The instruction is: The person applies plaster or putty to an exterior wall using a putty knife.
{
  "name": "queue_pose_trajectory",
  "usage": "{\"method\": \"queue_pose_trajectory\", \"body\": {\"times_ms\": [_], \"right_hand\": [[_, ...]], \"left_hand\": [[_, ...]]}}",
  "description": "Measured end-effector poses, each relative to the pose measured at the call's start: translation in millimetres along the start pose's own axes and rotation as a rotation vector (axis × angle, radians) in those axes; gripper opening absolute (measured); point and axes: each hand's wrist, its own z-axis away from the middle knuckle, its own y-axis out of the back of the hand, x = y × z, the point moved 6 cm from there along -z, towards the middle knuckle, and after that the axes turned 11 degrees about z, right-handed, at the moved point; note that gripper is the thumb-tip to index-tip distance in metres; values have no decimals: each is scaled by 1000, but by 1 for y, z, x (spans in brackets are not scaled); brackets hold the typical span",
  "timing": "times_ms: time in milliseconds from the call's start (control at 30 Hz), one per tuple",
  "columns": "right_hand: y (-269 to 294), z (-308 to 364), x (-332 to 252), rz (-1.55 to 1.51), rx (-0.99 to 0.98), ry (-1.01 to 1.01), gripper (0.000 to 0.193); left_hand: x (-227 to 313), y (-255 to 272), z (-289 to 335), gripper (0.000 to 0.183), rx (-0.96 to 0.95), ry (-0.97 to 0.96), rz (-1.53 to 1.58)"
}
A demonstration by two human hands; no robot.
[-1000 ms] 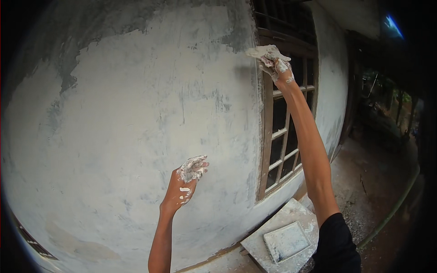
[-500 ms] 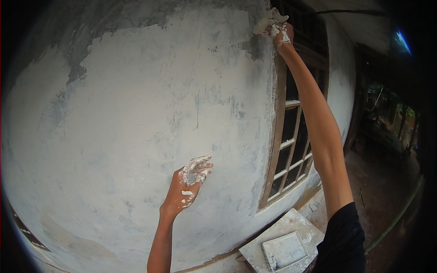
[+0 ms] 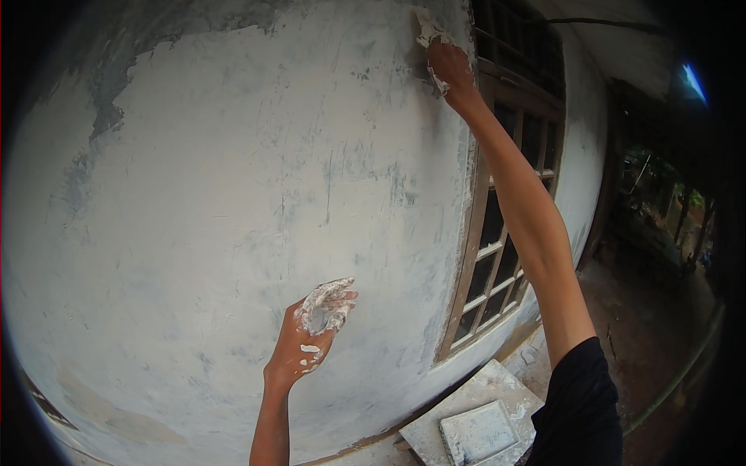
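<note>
A pale plastered wall (image 3: 233, 194) fills the view, with darker grey unplastered patches along its top. My right hand (image 3: 449, 66) is stretched high up, pressing a white plaster-smeared tool (image 3: 426, 31) against the wall next to the window frame. My left hand (image 3: 311, 330) is held up lower down, a little off the wall, cupped around a lump of white plaster (image 3: 322, 307) with its fingers coated in it.
A wooden-framed window (image 3: 505, 217) with several panes stands right of the plastered area. Below it a flat board (image 3: 435, 423) carries a square white tray (image 3: 480, 432). Dirt ground and greenery lie to the far right.
My right hand has climbed up and leftward, from in front of the window frame onto the wall's upper edge. My left hand with the plaster has stayed at about the same place.
</note>
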Motion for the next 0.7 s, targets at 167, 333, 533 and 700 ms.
{"method": "queue_pose_trajectory", "body": {"times_ms": [167,333,533,700], "right_hand": [[3,6,-2,-7,-17,130,13],[6,13,2,-7,-17,226,14],[7,47,-14,-78,-61,254,14],[15,66,-30,-10,-52,270,16]], "left_hand": [[-1,1,-7,41,4,-31,-29],[4,-5,-14,34,46,-104,-9],[7,-10,-24,39,45,-149,-38],[17,-15,-31,37,92,-191,-43]]}}
